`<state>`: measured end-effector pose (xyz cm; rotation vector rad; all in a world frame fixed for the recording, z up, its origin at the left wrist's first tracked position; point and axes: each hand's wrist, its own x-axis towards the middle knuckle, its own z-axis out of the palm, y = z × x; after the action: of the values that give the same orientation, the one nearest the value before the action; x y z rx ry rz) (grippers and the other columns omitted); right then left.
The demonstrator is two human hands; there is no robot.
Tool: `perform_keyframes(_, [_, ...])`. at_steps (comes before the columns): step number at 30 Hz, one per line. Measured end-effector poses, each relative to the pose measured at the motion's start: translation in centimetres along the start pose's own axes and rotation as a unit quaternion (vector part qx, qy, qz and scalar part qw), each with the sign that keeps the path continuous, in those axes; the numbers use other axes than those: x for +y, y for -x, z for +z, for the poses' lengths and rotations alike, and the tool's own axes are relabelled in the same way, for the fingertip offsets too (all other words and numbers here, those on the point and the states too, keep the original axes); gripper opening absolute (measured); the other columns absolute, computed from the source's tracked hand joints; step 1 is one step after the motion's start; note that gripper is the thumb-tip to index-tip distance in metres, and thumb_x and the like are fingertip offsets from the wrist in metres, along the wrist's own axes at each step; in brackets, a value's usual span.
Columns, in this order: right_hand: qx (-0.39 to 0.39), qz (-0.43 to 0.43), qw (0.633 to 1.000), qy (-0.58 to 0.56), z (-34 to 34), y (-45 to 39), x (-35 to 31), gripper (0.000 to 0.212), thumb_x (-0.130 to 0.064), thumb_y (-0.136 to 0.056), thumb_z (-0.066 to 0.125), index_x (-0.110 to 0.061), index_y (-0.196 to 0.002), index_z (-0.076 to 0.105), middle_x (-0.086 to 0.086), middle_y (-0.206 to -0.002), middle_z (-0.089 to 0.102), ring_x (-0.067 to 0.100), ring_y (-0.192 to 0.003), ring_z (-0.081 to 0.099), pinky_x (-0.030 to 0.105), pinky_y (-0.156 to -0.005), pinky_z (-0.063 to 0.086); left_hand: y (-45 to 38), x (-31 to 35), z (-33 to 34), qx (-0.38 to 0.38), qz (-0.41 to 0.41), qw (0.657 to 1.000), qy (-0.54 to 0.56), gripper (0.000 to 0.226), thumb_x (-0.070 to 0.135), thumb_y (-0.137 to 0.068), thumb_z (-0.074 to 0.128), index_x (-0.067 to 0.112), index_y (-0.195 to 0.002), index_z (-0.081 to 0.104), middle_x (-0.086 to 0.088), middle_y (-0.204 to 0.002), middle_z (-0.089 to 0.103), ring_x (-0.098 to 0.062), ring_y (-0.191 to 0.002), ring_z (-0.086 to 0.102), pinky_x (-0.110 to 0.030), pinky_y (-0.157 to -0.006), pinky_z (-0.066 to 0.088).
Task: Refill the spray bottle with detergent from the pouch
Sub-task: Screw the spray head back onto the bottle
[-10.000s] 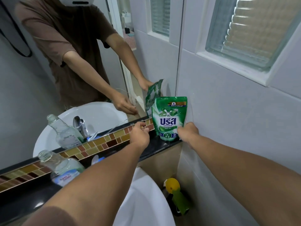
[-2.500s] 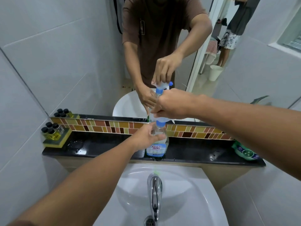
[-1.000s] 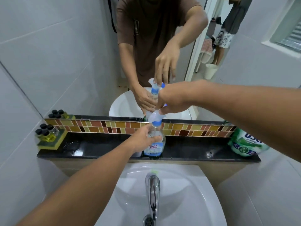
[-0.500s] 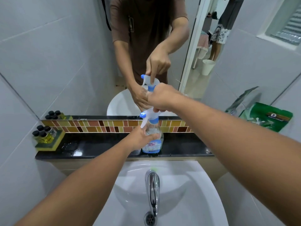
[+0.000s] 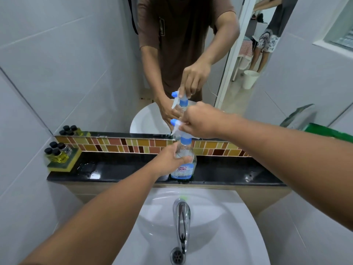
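Note:
A clear spray bottle with a blue label stands upright on the black ledge above the sink. My left hand grips its body from the left. My right hand is closed on the white and blue spray head, which sits on the bottle's neck with its nozzle pointing left. The green detergent pouch shows only as a top edge at the far right, behind my right forearm.
A white basin with a chrome tap lies directly below the ledge. Several small black-capped bottles on a yellow sponge stand at the ledge's left end. A mirror rises behind the ledge, and tiled walls close in on both sides.
The pouch has been set down at the right and both hands have moved to the bottle. Over the last second my right hand turned the spray head, swinging its nozzle to the left.

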<state>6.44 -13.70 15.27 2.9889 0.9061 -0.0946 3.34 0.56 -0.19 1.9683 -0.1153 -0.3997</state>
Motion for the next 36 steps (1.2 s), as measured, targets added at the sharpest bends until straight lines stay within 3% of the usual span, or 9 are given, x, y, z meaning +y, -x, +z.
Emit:
perform_keyframes(6, [-0.015,0.128,0.991,-0.038,-0.3,-0.6,-1.8,0.015,-0.021,-0.101,0.062,-0.011,-0.089,0.060,0.011,-0.088,0.067,0.016,-0.061,0.063,0.028,-0.049,0.049,-0.1,0.1,0.4,0.002,-0.018,1.000,0.026,0.043,0.031,-0.094,0.079,0.030,-0.134,0.063,0.007,-0.131,0.071,-0.015,-0.122,0.066,-0.041,-0.105,0.055])
perform_keyframes(8, [-0.072,0.133,0.987,-0.050,-1.3,-0.9,-1.9,0.010,-0.018,-0.103,0.062,-0.008,-0.104,0.063,0.012,-0.090,0.068,0.018,-0.057,0.071,0.026,-0.048,0.058,-0.1,0.2,0.3,-0.003,-0.021,0.999,0.026,0.042,0.032,-0.094,0.080,0.031,-0.133,0.063,0.008,-0.130,0.072,-0.015,-0.121,0.067,-0.044,-0.107,0.055])
perform_keyframes(10, [-0.115,0.069,0.991,-0.022,-2.4,-1.2,-1.1,0.031,-0.016,-0.107,0.056,-0.013,-0.138,0.056,0.016,-0.114,0.069,0.022,-0.074,0.076,0.029,-0.055,0.063,-0.2,0.3,0.0,-0.010,-0.021,1.000,0.006,0.043,0.036,-0.094,0.079,0.033,-0.133,0.062,0.009,-0.129,0.072,-0.014,-0.120,0.067,-0.046,-0.107,0.056])
perform_keyframes(13, [-0.196,-0.072,0.972,0.109,-3.8,-1.4,1.2,0.079,0.002,-0.101,0.055,-0.039,-0.164,0.029,0.010,-0.161,0.042,0.035,-0.135,0.054,0.049,-0.101,0.055,-0.2,0.4,-0.2,-0.017,-0.020,1.000,-0.012,0.041,0.038,-0.094,0.079,0.036,-0.131,0.062,0.011,-0.125,0.074,-0.012,-0.118,0.069,-0.045,-0.105,0.057])
perform_keyframes(18, [-0.115,-0.244,0.920,0.283,-3.9,-0.9,2.3,0.061,-0.039,-0.104,0.063,-0.042,-0.161,0.040,0.001,-0.164,0.036,0.029,-0.145,0.045,0.039,-0.101,0.054,0.0,0.4,0.0,-0.011,-0.019,1.000,0.019,0.040,0.030,-0.097,0.077,0.028,-0.135,0.062,0.013,-0.118,0.073,-0.004,-0.107,0.068,-0.020,-0.079,0.055])
perform_keyframes(23, [-0.091,-0.297,0.903,0.295,-3.4,-1.0,3.1,0.056,-0.040,-0.108,0.054,-0.025,-0.161,0.043,0.005,-0.167,0.040,0.029,-0.154,0.036,0.045,-0.121,0.041,0.0,0.1,0.6,0.012,0.001,0.999,0.040,0.035,0.023,-0.099,0.075,0.024,-0.133,0.063,0.016,-0.110,0.071,-0.003,-0.101,0.068,-0.006,-0.062,0.050])
perform_keyframes(29, [-0.078,-0.264,0.942,0.191,-2.0,-0.7,4.2,0.045,-0.049,-0.110,0.044,-0.015,-0.134,0.063,0.007,-0.130,0.066,0.025,-0.122,0.061,0.030,-0.093,0.047,-0.1,-0.3,0.8,0.028,0.001,0.999,0.046,0.024,0.028,-0.096,0.078,0.034,-0.114,0.064,0.017,-0.110,0.074,-0.001,-0.103,0.070,-0.022,-0.081,0.054])
perform_keyframes(33, [-0.054,-0.217,0.963,0.148,-0.7,-0.5,4.1,0.049,-0.054,-0.109,0.043,-0.013,-0.121,0.067,0.006,-0.108,0.071,0.023,-0.098,0.068,0.030,-0.078,0.051,-0.2,-0.5,0.9,0.036,0.004,0.999,0.036,0.032,0.034,-0.095,0.079,0.031,-0.124,0.066,0.015,-0.115,0.075,-0.003,-0.107,0.070,-0.028,-0.090,0.055])
perform_keyframes(36, [-0.036,-0.161,0.977,0.135,0.0,-0.2,3.6,0.047,-0.053,-0.108,0.046,-0.012,-0.112,0.068,0.003,-0.088,0.064,0.017,-0.075,0.061,0.021,-0.056,0.034,-0.3,-0.5,1.0,0.041,0.006,0.998,0.038,0.025,0.034,-0.095,0.080,0.036,-0.115,0.066,0.015,-0.113,0.075,-0.005,-0.107,0.070,-0.031,-0.094,0.055])
